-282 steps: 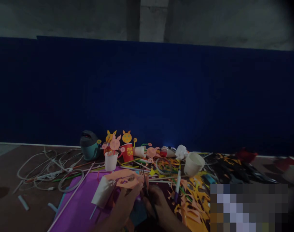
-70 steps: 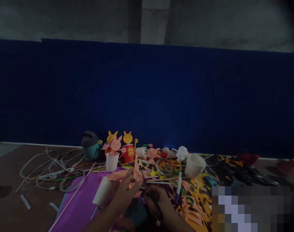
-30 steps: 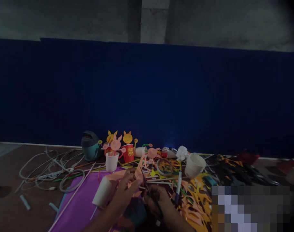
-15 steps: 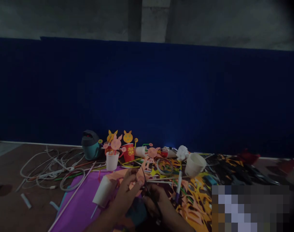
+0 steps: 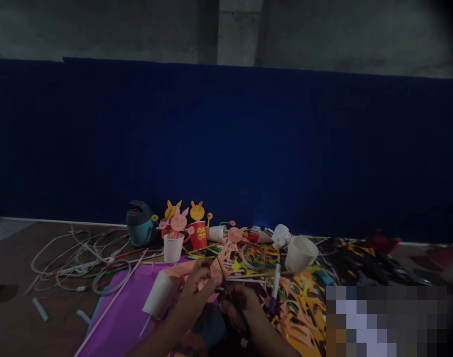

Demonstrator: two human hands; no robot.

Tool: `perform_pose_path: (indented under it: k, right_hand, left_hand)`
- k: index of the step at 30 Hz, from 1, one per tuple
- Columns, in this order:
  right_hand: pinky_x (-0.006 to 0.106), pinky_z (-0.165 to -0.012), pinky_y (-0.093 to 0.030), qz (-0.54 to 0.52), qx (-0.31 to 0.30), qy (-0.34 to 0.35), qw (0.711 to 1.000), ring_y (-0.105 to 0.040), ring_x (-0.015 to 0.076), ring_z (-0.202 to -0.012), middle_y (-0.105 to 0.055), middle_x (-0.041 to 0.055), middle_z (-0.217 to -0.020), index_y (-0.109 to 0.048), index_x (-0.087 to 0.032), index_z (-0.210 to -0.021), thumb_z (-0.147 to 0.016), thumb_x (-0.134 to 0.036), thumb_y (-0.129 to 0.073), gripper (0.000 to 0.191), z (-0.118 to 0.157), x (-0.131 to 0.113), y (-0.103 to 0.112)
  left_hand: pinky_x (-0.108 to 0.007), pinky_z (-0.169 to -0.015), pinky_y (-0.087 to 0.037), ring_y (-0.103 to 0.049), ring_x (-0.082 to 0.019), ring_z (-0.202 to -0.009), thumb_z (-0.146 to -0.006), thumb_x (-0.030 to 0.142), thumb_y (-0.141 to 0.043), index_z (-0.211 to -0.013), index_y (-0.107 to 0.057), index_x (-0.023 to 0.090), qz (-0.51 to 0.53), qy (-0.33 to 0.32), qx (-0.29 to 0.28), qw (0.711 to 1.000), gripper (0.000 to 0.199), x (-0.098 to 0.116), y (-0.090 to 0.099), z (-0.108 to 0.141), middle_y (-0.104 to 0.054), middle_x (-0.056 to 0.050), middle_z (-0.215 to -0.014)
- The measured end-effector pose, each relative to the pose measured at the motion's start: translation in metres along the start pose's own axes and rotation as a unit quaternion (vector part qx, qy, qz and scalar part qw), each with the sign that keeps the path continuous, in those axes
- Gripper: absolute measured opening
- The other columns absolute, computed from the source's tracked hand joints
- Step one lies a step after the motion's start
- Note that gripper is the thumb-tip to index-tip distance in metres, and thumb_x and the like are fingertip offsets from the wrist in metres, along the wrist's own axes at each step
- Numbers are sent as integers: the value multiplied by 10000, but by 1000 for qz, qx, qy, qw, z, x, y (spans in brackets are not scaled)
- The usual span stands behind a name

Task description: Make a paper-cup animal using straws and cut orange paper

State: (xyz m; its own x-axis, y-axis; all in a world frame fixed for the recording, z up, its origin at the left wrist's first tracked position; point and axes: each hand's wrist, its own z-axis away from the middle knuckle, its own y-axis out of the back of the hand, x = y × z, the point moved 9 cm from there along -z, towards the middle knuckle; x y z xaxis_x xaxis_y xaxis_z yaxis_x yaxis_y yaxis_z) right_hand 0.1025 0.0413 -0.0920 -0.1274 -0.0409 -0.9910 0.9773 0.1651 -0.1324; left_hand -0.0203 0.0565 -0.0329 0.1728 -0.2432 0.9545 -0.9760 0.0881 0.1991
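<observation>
My left hand [image 5: 201, 287] pinches a piece of pink paper [image 5: 216, 271] above the middle of the worktop. Dark-handled scissors [image 5: 236, 310] are gripped in my right hand [image 5: 248, 310], their blades pointing up and away, against the edge of the paper. Whether the blades are parted is too dark to tell. Beside my left wrist a white paper cup [image 5: 160, 295] lies tilted on a purple sheet [image 5: 127, 312], with a thin pale stick below it. Behind my hands stand a white cup with a pink paper animal [image 5: 173, 248] and a red cup with a yellow one [image 5: 198, 234].
Coiled white cable [image 5: 77, 258] spreads at the left, near a teal and black device [image 5: 140, 223]. Yellow and pink paper scraps [image 5: 300, 302] crowd the right side, with a marker [image 5: 276, 287], a tape roll [image 5: 253, 256] and a white bowl-like cup [image 5: 301, 254]. A blue panel [image 5: 226, 148] rises behind.
Both hands stay in nearly the same place. The scissors and the pink paper have shifted only very slightly.
</observation>
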Motion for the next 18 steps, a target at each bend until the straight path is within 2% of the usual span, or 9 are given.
perform_pose_path:
  k: [5, 10, 15, 18]
  right_hand:
    - [194, -406, -275, -3, 15, -23, 1000, -370, 68, -415, -512, -41, -505, -587, -167, -623, -551, -257, -713, 171, -1, 3, 3]
    - [193, -422, -290, -7, 28, -12, 1000, -404, 77, -443, -518, -32, -507, -573, -164, -588, -531, -301, -751, 232, -3, 6, 5]
    - [190, -398, -271, -20, 1, -18, 1000, -361, 62, -402, -491, -55, -497, -570, -169, -663, -563, -355, -763, 286, -2, 14, 1]
    - [191, -402, -279, -22, -9, -19, 1000, -348, 59, -402, -475, -64, -500, -562, -173, -687, -577, -407, -771, 332, 0, 10, -2]
  left_hand:
    - [-326, -900, -421, -531, -245, -992, -784, 360, -572, -633, -561, 195, 4, 7, 10, 1000, 224, 2, 3, 0, -599, -64, -956]
    - [-320, -898, -417, -535, -249, -977, -785, 373, -566, -612, -537, 202, -3, 11, 13, 1000, 245, 4, 5, -1, -591, -50, -814]
    - [-314, -917, -421, -514, -253, -1066, -790, 372, -573, -665, -575, 198, 6, 16, 41, 999, 214, -3, 5, 2, -603, -76, -996]
    - [-325, -970, -391, -478, -260, -1145, -804, 374, -567, -677, -597, 196, -6, 10, 32, 999, 220, -6, 2, 2, -602, -84, -1085]
